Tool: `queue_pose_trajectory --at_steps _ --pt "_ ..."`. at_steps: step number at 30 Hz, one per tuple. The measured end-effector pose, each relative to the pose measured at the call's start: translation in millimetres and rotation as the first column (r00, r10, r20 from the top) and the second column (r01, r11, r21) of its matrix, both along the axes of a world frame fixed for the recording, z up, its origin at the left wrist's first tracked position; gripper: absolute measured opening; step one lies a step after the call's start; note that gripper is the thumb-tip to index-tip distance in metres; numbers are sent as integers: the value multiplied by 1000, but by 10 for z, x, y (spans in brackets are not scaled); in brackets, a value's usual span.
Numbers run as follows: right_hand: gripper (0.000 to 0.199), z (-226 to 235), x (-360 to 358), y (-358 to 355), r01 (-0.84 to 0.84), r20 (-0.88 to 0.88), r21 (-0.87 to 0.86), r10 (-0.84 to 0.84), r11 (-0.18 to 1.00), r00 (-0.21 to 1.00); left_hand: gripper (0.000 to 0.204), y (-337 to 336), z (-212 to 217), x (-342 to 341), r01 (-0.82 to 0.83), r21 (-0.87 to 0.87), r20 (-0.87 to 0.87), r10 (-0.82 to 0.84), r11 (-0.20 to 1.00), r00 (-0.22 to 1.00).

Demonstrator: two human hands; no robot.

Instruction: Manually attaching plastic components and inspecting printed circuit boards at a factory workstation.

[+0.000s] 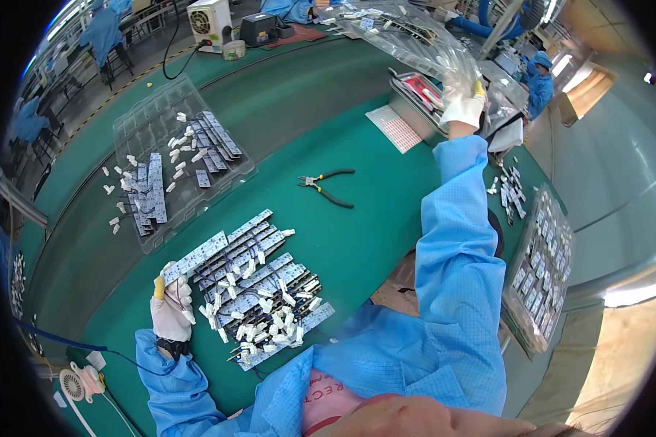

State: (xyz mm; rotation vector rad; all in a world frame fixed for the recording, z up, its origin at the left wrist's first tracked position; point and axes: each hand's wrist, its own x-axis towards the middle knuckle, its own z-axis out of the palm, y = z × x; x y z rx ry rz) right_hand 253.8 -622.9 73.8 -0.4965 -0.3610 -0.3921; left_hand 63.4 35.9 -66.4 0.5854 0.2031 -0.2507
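My left hand point(171, 297), in a white glove with a yellow fingertip, grips one end of a narrow circuit board strip point(195, 258). Beside it lies a stack of similar board strips point(288, 277) with dark wires and white connectors heaped at the near end. My right arm stretches far forward. At its end my gloved right hand point(462, 105) is closed on the corner of a clear plastic tray point(415, 45), which is tilted and carries more boards and wires. Pliers point(326, 188) with black and yellow handles rest on the green mat between both hands.
Another clear tray point(184, 218) with boards and connectors lies at the left. A grey bin point(423, 109) with tools and a label sheet point(393, 130) stand near my right hand. At the right are loose boards point(512, 191) and a filled tray point(539, 269). A small fan point(82, 382) sits lower left.
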Motion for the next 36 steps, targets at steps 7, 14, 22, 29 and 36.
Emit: queue_pose_trajectory --at_steps 7,14,22,29,36 --pt "45 -218 615 264 -166 29 91 164 982 986 39 -8 -41 -18 -35 -6 36 35 999 999" --pt "45 -382 891 339 -118 88 93 110 989 990 40 -106 90 -33 -92 125 -18 95 988 995" --pt "52 -341 746 678 -363 232 77 337 929 912 40 -121 160 -31 -111 143 -53 119 984 991" --pt "57 -507 765 752 -486 346 -39 468 873 813 40 -143 120 -38 -162 92 -83 169 983 982" --pt "52 -531 889 757 -481 377 150 400 864 836 40 40 -82 -33 -43 -129 33 48 991 998"
